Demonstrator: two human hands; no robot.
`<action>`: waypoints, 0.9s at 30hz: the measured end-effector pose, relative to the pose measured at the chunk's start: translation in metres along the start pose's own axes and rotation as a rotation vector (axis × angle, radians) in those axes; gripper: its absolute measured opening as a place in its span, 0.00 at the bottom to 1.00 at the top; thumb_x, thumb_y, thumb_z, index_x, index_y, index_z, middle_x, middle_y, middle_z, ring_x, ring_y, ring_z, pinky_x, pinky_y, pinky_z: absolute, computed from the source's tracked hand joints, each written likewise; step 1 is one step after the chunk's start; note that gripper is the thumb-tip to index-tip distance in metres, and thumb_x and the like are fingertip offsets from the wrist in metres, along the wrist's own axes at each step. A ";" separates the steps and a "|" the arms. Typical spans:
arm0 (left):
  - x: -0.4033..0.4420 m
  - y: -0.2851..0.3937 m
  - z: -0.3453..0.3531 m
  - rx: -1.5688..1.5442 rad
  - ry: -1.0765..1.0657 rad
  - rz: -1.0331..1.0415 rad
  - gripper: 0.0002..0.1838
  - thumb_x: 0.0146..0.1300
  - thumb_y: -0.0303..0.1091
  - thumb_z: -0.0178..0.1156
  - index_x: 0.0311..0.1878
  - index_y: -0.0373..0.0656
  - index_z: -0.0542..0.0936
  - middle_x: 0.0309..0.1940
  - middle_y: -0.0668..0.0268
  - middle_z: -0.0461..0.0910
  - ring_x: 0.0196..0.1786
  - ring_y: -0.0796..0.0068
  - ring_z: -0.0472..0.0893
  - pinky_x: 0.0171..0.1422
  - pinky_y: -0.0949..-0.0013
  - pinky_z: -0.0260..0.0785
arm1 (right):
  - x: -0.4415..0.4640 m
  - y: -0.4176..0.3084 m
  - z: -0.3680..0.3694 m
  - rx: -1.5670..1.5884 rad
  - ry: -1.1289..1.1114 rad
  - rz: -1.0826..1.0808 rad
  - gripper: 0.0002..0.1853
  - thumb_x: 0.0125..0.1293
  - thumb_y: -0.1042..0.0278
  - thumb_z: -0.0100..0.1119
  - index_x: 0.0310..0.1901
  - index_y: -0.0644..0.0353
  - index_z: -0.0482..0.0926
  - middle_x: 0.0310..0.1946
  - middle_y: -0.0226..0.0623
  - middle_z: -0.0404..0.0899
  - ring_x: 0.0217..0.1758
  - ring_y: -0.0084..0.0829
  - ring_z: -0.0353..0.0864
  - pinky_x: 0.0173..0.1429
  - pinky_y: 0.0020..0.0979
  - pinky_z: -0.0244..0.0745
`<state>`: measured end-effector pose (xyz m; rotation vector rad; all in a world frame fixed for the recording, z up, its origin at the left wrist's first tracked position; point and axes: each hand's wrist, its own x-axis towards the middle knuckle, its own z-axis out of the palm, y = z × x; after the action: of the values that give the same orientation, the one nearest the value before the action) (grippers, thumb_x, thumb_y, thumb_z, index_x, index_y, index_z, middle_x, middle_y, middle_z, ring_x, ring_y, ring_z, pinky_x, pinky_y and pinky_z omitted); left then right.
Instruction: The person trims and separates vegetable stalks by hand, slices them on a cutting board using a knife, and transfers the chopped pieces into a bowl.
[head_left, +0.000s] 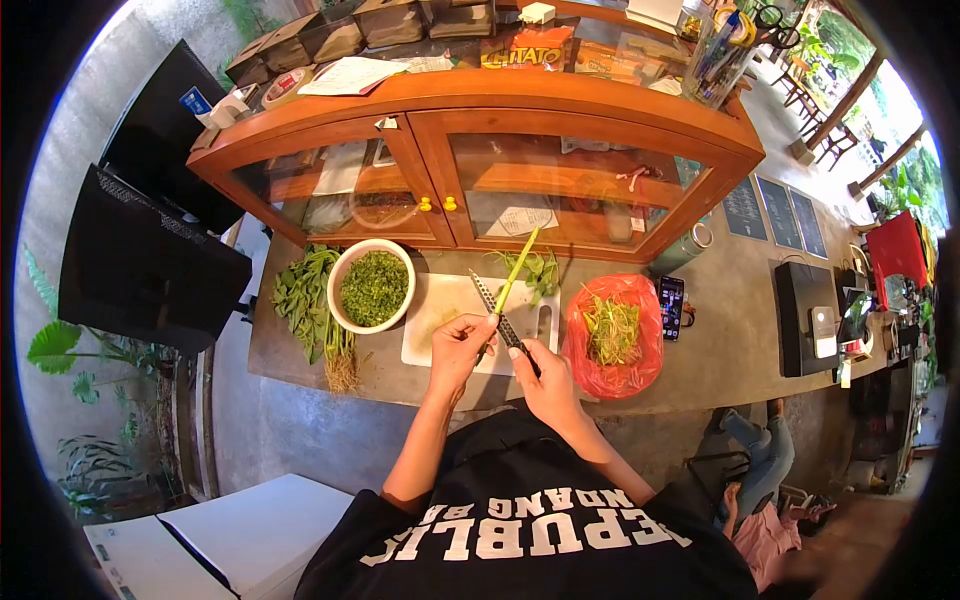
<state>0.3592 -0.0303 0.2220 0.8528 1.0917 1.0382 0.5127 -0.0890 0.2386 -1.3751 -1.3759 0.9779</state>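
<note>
Above the white cutting board (425,300), my left hand (461,347) pinches a green stalk (517,268) that points up and away. My right hand (545,380) is closed round the handle of a knife (484,292), whose patterned blade crosses close to the stalk. Leafy greens (543,272) lie at the board's far right corner. Left of the board stands a white bowl (337,309) of chopped greens, with a rooted bunch of leafy stalks (297,310) beside it. To the right, a red plastic bag (645,365) holds trimmed roots and stalks.
A wooden cabinet (590,107) with glass doors stands behind the board. Right of the bag are a phone (672,293) and a green bottle (682,250). A black box (797,330) sits farther right. A person (763,450) is at the lower right, below the counter.
</note>
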 end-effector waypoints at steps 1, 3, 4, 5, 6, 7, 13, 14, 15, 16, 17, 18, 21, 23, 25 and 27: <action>-0.001 0.000 0.000 0.001 -0.003 0.015 0.10 0.67 0.34 0.65 0.42 0.34 0.85 0.27 0.68 0.81 0.27 0.84 0.75 0.33 0.78 0.67 | 0.000 -0.001 0.000 0.000 -0.001 0.005 0.08 0.71 0.68 0.58 0.43 0.65 0.78 0.16 0.43 0.73 0.16 0.33 0.74 0.23 0.35 0.65; -0.003 -0.001 0.001 -0.001 -0.008 0.031 0.10 0.68 0.33 0.64 0.44 0.35 0.85 0.27 0.68 0.81 0.28 0.84 0.75 0.34 0.78 0.68 | 0.001 -0.001 -0.002 -0.003 -0.001 0.009 0.08 0.71 0.68 0.58 0.43 0.65 0.78 0.17 0.42 0.73 0.16 0.32 0.73 0.23 0.34 0.65; -0.005 -0.002 0.003 -0.031 -0.027 0.040 0.10 0.68 0.33 0.64 0.45 0.34 0.85 0.28 0.68 0.81 0.28 0.84 0.76 0.34 0.78 0.68 | 0.002 0.000 -0.002 -0.012 0.033 0.003 0.08 0.71 0.68 0.58 0.43 0.65 0.78 0.17 0.42 0.73 0.16 0.32 0.73 0.24 0.33 0.65; -0.005 -0.002 0.003 -0.060 -0.046 0.050 0.10 0.68 0.32 0.64 0.46 0.34 0.85 0.29 0.68 0.82 0.29 0.84 0.76 0.35 0.78 0.68 | 0.002 0.000 -0.002 -0.020 0.067 -0.002 0.08 0.71 0.69 0.58 0.44 0.64 0.78 0.17 0.42 0.73 0.17 0.31 0.73 0.24 0.33 0.65; -0.007 0.000 0.003 -0.060 -0.044 0.050 0.10 0.68 0.32 0.64 0.46 0.34 0.85 0.29 0.68 0.82 0.29 0.84 0.76 0.35 0.78 0.68 | 0.004 0.000 -0.003 -0.019 0.066 -0.002 0.08 0.71 0.69 0.58 0.44 0.64 0.78 0.17 0.42 0.73 0.17 0.31 0.73 0.24 0.33 0.65; -0.008 0.002 0.002 -0.011 -0.079 0.044 0.11 0.68 0.31 0.64 0.47 0.34 0.85 0.30 0.68 0.82 0.29 0.84 0.76 0.35 0.78 0.68 | 0.005 0.000 -0.004 -0.020 0.060 0.005 0.08 0.70 0.68 0.58 0.44 0.64 0.78 0.18 0.43 0.74 0.17 0.32 0.74 0.25 0.33 0.66; -0.006 0.001 0.009 -0.015 -0.029 0.081 0.11 0.67 0.30 0.65 0.48 0.34 0.85 0.29 0.70 0.81 0.29 0.84 0.75 0.36 0.79 0.67 | 0.007 -0.002 -0.004 -0.011 0.056 0.005 0.09 0.70 0.68 0.58 0.44 0.65 0.78 0.19 0.45 0.75 0.19 0.35 0.76 0.26 0.34 0.67; -0.006 0.003 0.009 -0.018 0.001 0.097 0.11 0.67 0.30 0.65 0.48 0.35 0.85 0.29 0.70 0.81 0.29 0.84 0.74 0.36 0.79 0.67 | 0.005 -0.002 -0.004 -0.027 0.063 -0.001 0.09 0.70 0.68 0.58 0.44 0.65 0.78 0.19 0.44 0.75 0.19 0.34 0.76 0.26 0.34 0.67; -0.005 0.003 0.009 -0.019 0.004 0.101 0.11 0.67 0.30 0.65 0.48 0.35 0.85 0.29 0.70 0.81 0.29 0.84 0.74 0.36 0.79 0.67 | 0.004 -0.001 -0.004 -0.027 0.060 -0.005 0.09 0.70 0.68 0.58 0.44 0.65 0.78 0.19 0.44 0.75 0.19 0.34 0.76 0.26 0.34 0.67; -0.005 0.004 0.007 -0.006 -0.009 0.088 0.10 0.67 0.32 0.65 0.46 0.35 0.85 0.28 0.70 0.80 0.29 0.83 0.75 0.36 0.78 0.66 | 0.003 0.000 -0.004 -0.026 0.055 0.009 0.09 0.70 0.68 0.58 0.44 0.65 0.78 0.19 0.44 0.75 0.19 0.34 0.75 0.26 0.34 0.67; -0.005 0.004 0.006 0.007 -0.023 0.074 0.10 0.67 0.33 0.65 0.45 0.36 0.85 0.28 0.70 0.80 0.29 0.83 0.75 0.35 0.78 0.65 | 0.002 0.001 -0.004 -0.026 0.050 0.024 0.09 0.70 0.68 0.58 0.44 0.65 0.78 0.19 0.44 0.75 0.18 0.34 0.75 0.26 0.33 0.66; -0.005 0.004 0.006 0.008 -0.023 0.073 0.10 0.67 0.33 0.65 0.45 0.36 0.85 0.28 0.70 0.80 0.29 0.83 0.75 0.35 0.78 0.65 | 0.003 0.003 -0.004 -0.026 0.050 0.025 0.09 0.70 0.68 0.58 0.44 0.65 0.78 0.19 0.44 0.75 0.18 0.34 0.75 0.26 0.33 0.66; -0.007 0.003 0.007 0.013 -0.057 0.038 0.10 0.67 0.33 0.65 0.45 0.36 0.85 0.28 0.70 0.80 0.29 0.83 0.74 0.36 0.78 0.65 | 0.007 0.003 -0.004 -0.007 0.056 0.007 0.09 0.70 0.67 0.59 0.44 0.64 0.78 0.19 0.44 0.76 0.18 0.35 0.76 0.25 0.34 0.67; -0.005 -0.001 0.007 -0.025 -0.034 0.063 0.11 0.67 0.33 0.65 0.46 0.35 0.84 0.28 0.70 0.80 0.29 0.83 0.74 0.35 0.78 0.65 | 0.007 -0.001 -0.003 0.020 0.044 0.010 0.07 0.72 0.70 0.56 0.42 0.66 0.77 0.18 0.29 0.71 0.20 0.17 0.66 0.25 0.26 0.62; -0.003 0.001 0.006 -0.018 -0.023 0.069 0.11 0.67 0.34 0.65 0.45 0.35 0.84 0.28 0.70 0.80 0.29 0.83 0.74 0.36 0.78 0.66 | 0.002 0.000 -0.001 -0.020 0.047 -0.019 0.08 0.71 0.69 0.57 0.43 0.65 0.78 0.18 0.37 0.73 0.20 0.27 0.72 0.25 0.31 0.64; -0.002 0.002 0.005 -0.012 -0.013 0.076 0.11 0.67 0.34 0.66 0.45 0.35 0.84 0.28 0.70 0.80 0.29 0.82 0.74 0.36 0.78 0.66 | 0.001 -0.001 -0.001 -0.060 0.051 -0.047 0.08 0.70 0.68 0.58 0.44 0.64 0.79 0.19 0.45 0.76 0.19 0.38 0.79 0.25 0.35 0.67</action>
<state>0.3633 -0.0316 0.2256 0.8961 1.0481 1.0995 0.5137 -0.0885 0.2399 -1.3964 -1.4025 0.8716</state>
